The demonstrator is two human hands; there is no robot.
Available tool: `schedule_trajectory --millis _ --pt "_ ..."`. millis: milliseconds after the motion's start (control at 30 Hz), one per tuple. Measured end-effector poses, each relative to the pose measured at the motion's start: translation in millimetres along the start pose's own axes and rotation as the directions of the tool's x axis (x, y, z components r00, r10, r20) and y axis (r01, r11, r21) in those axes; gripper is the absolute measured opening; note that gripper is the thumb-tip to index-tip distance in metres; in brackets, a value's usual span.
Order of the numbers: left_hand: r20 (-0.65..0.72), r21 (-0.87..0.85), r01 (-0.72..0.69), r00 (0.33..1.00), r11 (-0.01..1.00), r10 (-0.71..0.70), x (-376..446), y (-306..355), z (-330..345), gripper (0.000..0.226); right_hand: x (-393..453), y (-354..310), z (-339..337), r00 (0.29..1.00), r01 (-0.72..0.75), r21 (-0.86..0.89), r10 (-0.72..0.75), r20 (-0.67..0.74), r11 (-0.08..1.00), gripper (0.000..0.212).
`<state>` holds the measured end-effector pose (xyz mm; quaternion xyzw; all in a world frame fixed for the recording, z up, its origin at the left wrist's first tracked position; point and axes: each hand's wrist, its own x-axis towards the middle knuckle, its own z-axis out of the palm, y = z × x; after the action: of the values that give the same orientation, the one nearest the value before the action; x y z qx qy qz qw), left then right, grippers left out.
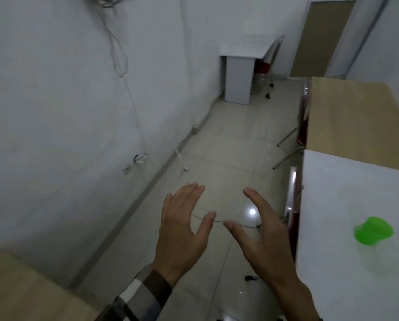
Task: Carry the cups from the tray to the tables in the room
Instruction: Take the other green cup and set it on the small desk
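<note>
My left hand [182, 230] and my right hand [263, 237] are held out in front of me over the tiled floor, both open with fingers spread and nothing in them. A blurred green cup [373, 230] stands on the white table [346, 251] at my right, a short way right of my right hand. No tray is in view.
A brown-topped table [351, 114] adjoins the white one further on. A small white table [244, 50] stands against the far wall, with a red chair [262, 67] behind it. A wooden surface [20, 290] fills the lower left. Cables hang on the left wall. A tiled aisle [219, 144] runs ahead.
</note>
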<state>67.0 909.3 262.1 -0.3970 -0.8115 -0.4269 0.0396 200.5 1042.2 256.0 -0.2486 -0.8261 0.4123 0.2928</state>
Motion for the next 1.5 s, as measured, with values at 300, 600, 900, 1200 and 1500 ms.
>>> schedule_trajectory --millis 300,600,900,1200,1500 --pt "-0.194 0.065 0.235 0.956 0.970 -0.218 -132 -66 -151 0.059 -83 -106 111 0.966 0.178 0.064 -0.187 0.177 0.982 0.068" --pt "-0.328 0.074 0.403 0.874 0.912 -0.359 -304 -120 -301 0.056 -222 -213 231 0.930 0.221 0.207 -0.270 0.248 0.953 0.061" --pt "-0.540 -0.029 0.600 0.663 0.799 -0.518 -428 -138 -371 0.049 -291 -284 293 0.814 0.216 0.356 -0.369 0.449 0.909 0.059" --pt "-0.668 -0.173 0.741 0.396 0.649 -0.630 -512 -134 -392 0.052 -342 -279 333 0.725 0.143 0.398 -0.370 0.581 0.906 0.056" --pt "-0.712 -0.358 0.770 0.141 0.529 -0.688 -558 -189 -431 0.056 -378 -270 407 0.597 0.137 0.320 -0.336 0.729 0.938 0.057"
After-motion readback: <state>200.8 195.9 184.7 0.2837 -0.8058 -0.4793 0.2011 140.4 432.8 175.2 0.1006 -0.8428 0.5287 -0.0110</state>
